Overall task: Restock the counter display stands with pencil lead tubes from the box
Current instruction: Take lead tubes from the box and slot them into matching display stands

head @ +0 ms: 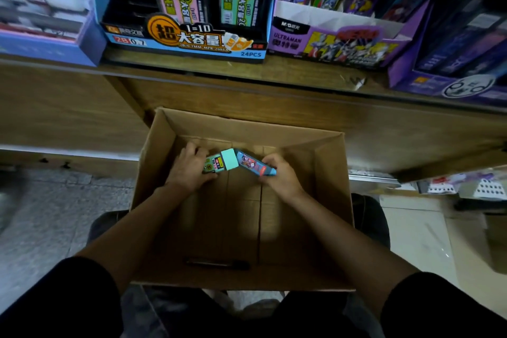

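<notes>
two tubes low in the box (247, 129): green tube (223, 163) gripped in the left hand (189, 170), blue tube (253, 166) pinched in the right hand (279, 175). may knock together or catch the box wall, then drop. easy to mix up blue stand (186, 41) and purple stand (329, 41).

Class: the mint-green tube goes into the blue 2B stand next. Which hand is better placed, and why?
Probably the left. The left hand grips the mint-green tube, and the blue stand sits on the counter straight ahead of it; the right hand holds a blue tube, nearer the purple stand.
</notes>
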{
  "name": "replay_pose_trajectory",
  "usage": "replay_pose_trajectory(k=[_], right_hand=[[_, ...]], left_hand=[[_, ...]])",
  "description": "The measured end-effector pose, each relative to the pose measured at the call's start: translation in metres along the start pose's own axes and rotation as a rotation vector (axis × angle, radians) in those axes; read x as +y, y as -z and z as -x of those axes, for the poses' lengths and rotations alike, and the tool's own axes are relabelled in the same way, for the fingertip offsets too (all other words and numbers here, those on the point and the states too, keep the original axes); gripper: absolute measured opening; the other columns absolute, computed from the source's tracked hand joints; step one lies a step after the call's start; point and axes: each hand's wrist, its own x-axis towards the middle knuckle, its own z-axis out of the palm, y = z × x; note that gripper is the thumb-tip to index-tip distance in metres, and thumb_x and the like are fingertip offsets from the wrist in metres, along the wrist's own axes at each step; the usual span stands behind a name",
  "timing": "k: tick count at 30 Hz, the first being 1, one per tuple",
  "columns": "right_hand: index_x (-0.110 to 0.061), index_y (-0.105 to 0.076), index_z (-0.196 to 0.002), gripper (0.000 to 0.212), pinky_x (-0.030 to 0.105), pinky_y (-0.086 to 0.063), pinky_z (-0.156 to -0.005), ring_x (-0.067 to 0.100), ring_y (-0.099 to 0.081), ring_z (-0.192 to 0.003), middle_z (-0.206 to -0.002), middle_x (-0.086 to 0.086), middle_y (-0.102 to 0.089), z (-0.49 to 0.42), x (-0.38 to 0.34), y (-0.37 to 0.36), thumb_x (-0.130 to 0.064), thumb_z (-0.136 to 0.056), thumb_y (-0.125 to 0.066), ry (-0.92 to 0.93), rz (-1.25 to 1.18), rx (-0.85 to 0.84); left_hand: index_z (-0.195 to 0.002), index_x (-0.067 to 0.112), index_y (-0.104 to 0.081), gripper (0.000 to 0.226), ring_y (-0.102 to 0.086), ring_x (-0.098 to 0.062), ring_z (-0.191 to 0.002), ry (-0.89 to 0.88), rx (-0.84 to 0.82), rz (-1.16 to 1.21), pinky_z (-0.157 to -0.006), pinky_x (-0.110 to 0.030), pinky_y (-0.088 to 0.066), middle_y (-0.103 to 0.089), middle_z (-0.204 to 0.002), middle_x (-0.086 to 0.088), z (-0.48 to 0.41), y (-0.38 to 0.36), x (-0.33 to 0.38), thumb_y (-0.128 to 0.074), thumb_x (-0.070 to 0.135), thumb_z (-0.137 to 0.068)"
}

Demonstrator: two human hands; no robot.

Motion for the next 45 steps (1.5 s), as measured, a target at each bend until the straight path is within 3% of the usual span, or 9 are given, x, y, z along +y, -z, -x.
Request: replay_pose_trajectory(k=[6, 12, 17, 22, 28, 31, 34, 41, 45], right_hand=[[-0.005, -0.058, -0.122, 0.039, 0.014, -0.048, -0.075, 0.015, -0.057, -0.100, -0.113, 0.010, -0.060, 0.017, -0.009, 0.033, 0.009, -0.084, -0.058, 0.036, -0.313, 0.008], [0.002, -0.051, -0.113, 0.031, 0.017, -0.051, -0.071, 0.009, -0.059, -0.082, -0.097, 0.012, -0.063, 0.034, -0.054, 0.051, 0.008, -0.084, -0.059, 0.072, -0.415, -0.176], [0.004, -0.052, -0.111, 0.028, 0.011, -0.050, -0.062, 0.008, -0.060, -0.075, -0.095, 0.007, -0.063, 0.045, -0.086, 0.033, 0.003, -0.085, -0.061, 0.061, -0.501, -0.168], [-0.005, -0.048, -0.116, 0.032, 0.018, -0.046, -0.069, 0.015, -0.055, -0.075, -0.093, 0.002, -0.054, 0.053, -0.074, 0.002, -0.007, -0.088, -0.062, -0.008, -0.408, -0.105], [-0.002, -0.054, -0.120, 0.031, 0.021, -0.041, -0.080, 0.015, -0.050, -0.096, -0.109, 0.011, -0.056, 0.083, -0.018, -0.041, -0.019, -0.093, -0.056, -0.034, 0.182, -0.948], [-0.002, -0.057, -0.118, 0.030, 0.013, -0.039, -0.063, 0.017, -0.057, -0.093, -0.117, 0.018, -0.060, 0.090, -0.010, -0.050, -0.017, -0.092, -0.058, 0.013, 0.243, -0.927], [-0.002, -0.060, -0.117, 0.028, 0.016, -0.036, -0.073, 0.028, -0.057, -0.107, -0.118, 0.018, -0.061, 0.088, -0.007, -0.052, -0.016, -0.092, -0.057, 0.081, 0.328, -0.897], [0.003, -0.062, -0.097, 0.022, 0.025, -0.035, -0.070, 0.016, -0.050, -0.082, -0.088, 0.016, -0.060, 0.090, -0.004, -0.039, -0.008, -0.096, -0.044, 0.160, 0.283, -0.806], [-0.002, -0.064, -0.110, 0.023, 0.015, -0.042, -0.073, 0.003, -0.053, -0.080, -0.101, 0.009, -0.065, 0.089, -0.015, -0.006, -0.012, -0.096, -0.049, 0.229, 0.127, -0.617]], left_hand=[[-0.132, 0.006, -0.043, 0.056, -0.056, -0.029, -0.112, 0.188, -0.075, 0.548, -0.089, -0.036, -0.046, -0.057, -0.124, -0.016, 0.023, 0.000, -0.003, -0.065, 0.028, -0.087], [-0.110, 0.008, -0.057, 0.022, -0.068, -0.001, -0.066, 0.111, -0.133, 1.207, -0.055, -0.014, -0.051, -0.070, -0.089, -0.005, 0.053, 0.028, 0.029, -0.058, 0.020, -0.091], [-0.115, 0.010, -0.056, 0.033, -0.068, -0.012, -0.085, -0.032, -0.236, 1.161, -0.074, -0.022, -0.054, -0.070, -0.099, -0.005, 0.067, 0.043, 0.036, -0.067, 0.014, -0.083], [-0.110, 0.007, -0.055, 0.023, -0.069, -0.005, -0.072, 0.012, -0.075, 1.250, -0.063, -0.015, -0.053, -0.068, -0.092, -0.006, 0.085, 0.045, 0.011, -0.058, 0.003, -0.088], [-0.107, 0.015, -0.058, 0.021, -0.068, -0.006, -0.073, 0.042, -0.076, 1.230, -0.066, -0.016, -0.053, -0.072, -0.087, 0.001, 0.100, 0.042, -0.008, -0.059, 0.011, -0.087], [-0.112, 0.013, -0.056, 0.025, -0.068, -0.006, -0.076, 0.033, -0.086, 1.224, -0.067, -0.017, -0.053, -0.070, -0.093, -0.003, 0.100, 0.042, -0.005, -0.059, 0.011, -0.087], [-0.115, 0.008, -0.054, 0.028, -0.068, -0.006, -0.075, 0.028, -0.088, 1.202, -0.068, -0.017, -0.053, -0.069, -0.095, -0.006, 0.101, 0.043, -0.001, -0.059, 0.010, -0.088], [-0.117, 0.004, -0.052, 0.029, -0.068, -0.003, -0.074, 0.012, -0.093, 1.166, -0.067, -0.014, -0.052, -0.067, -0.096, -0.008, 0.106, 0.048, 0.010, -0.057, 0.007, -0.089], [-0.115, 0.007, -0.053, 0.026, -0.069, -0.004, -0.076, 0.005, -0.111, 1.165, -0.066, -0.013, -0.052, -0.068, -0.097, -0.009, 0.109, 0.053, 0.018, -0.057, 0.007, -0.089]])
